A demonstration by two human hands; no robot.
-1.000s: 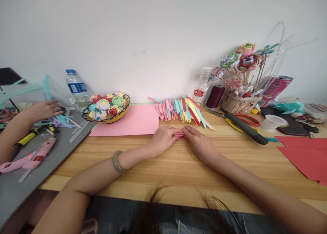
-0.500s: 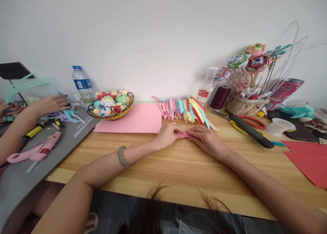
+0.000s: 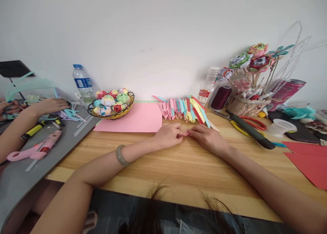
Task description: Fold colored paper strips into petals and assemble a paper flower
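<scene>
My left hand (image 3: 170, 136) and my right hand (image 3: 207, 137) meet fingertip to fingertip over the wooden table (image 3: 163, 169). Both pinch a small pink paper piece (image 3: 187, 133), mostly covered by the fingers. Just behind them lies a row of folded paper strips (image 3: 178, 108) in pink, blue, yellow and red. Pink paper sheets (image 3: 143, 117) lie flat to the left of the row, partly under a basket of paper flowers (image 3: 112, 115).
On the left, another person's hand (image 3: 52, 105) rests above a grey table with a pink glue gun (image 3: 46, 146). A water bottle (image 3: 83, 86), maroon thread spool (image 3: 221, 97), black-handled cutter (image 3: 251, 130), white spool (image 3: 279, 126) and red paper (image 3: 309, 166) stand or lie around.
My left fingers have shifted slightly and now cover more of the pink paper, with the index finger stretched toward my right fingertips. The other person's hand has moved a little.
</scene>
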